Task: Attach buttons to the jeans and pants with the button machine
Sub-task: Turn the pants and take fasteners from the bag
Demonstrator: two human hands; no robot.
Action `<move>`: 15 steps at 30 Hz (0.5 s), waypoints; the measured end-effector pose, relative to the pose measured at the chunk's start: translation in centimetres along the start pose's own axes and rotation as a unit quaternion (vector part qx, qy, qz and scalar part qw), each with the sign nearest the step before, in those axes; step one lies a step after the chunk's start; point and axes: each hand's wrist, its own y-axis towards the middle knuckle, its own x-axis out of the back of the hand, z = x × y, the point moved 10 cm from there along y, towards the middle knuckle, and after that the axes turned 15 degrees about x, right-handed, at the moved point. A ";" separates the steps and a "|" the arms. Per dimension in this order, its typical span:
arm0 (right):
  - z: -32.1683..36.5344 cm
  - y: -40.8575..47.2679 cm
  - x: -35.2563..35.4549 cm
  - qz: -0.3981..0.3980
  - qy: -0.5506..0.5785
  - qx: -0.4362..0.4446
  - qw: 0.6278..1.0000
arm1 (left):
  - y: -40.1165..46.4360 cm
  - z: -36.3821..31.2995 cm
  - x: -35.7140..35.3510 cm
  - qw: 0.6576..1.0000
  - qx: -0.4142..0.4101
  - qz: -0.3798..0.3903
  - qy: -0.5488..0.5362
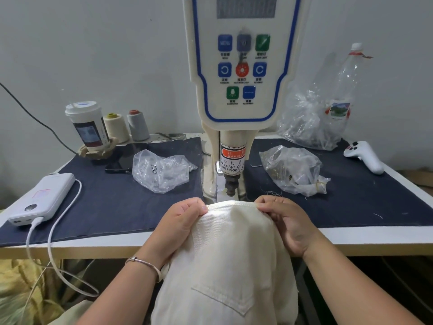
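Cream pants [232,249] hang from the table's front edge, a back pocket showing low down. Their top edge lies just in front of the button machine's punch head [232,184]. My left hand [185,219] pinches the left side of that edge. My right hand [285,221] pinches the right side. The button machine [239,66] stands in the middle of the table, its control panel facing me. A clear bag of small metal parts [161,170] lies left of it, and a clear bag of brass-coloured parts [293,170] lies right.
A dark cloth [105,202] covers the table. A white power bank [42,198] with a cable sits at the left. A cup [87,125], two thread cones and a black phone [124,158] stand behind. A white controller [365,156], a plastic bottle [344,90] and another bag are at the right.
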 end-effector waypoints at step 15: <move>0.0 -0.2 -0.2 -0.007 0.020 -0.015 1.000 | 0.1 0.2 -0.1 1.000 0.001 0.007 0.007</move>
